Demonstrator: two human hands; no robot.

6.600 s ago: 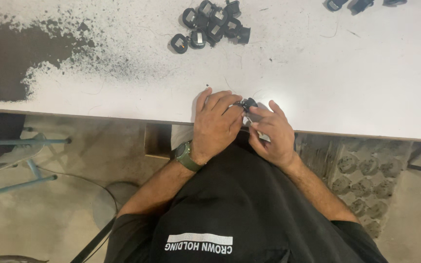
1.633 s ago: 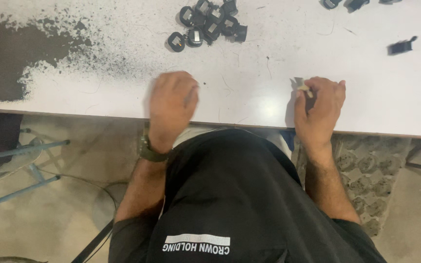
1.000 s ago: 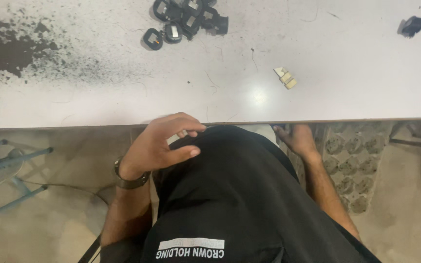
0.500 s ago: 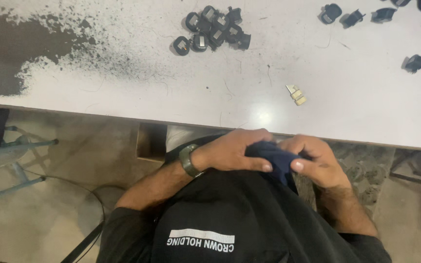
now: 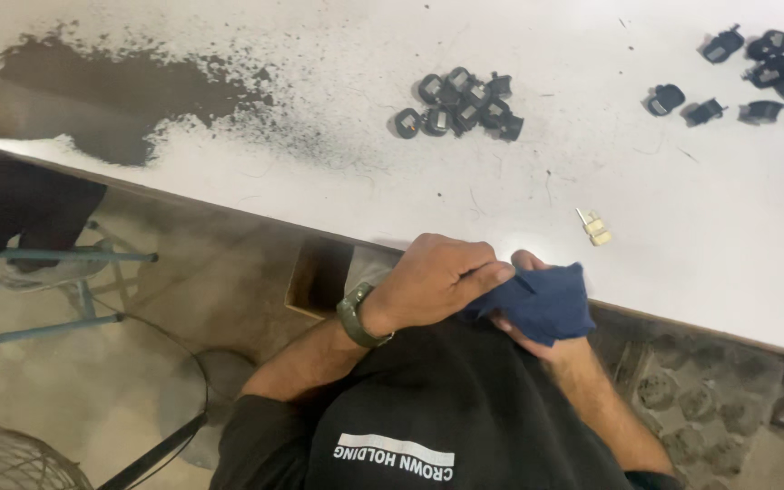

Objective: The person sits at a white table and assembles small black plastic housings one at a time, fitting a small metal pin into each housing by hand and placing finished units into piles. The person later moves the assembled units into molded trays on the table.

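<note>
Both hands are working a blue cloth (image 5: 542, 304) just below the desk (image 5: 682, 236) edge: the left hand (image 5: 433, 281) is pinching its top, the right hand (image 5: 537, 338) is closing underneath. A careless swipe could knock the small beige part (image 5: 594, 227) off the edge.

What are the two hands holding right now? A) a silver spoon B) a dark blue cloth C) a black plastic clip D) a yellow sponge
B: both the left hand and the right hand grip a crumpled dark blue cloth at the edge of the white table.
</note>
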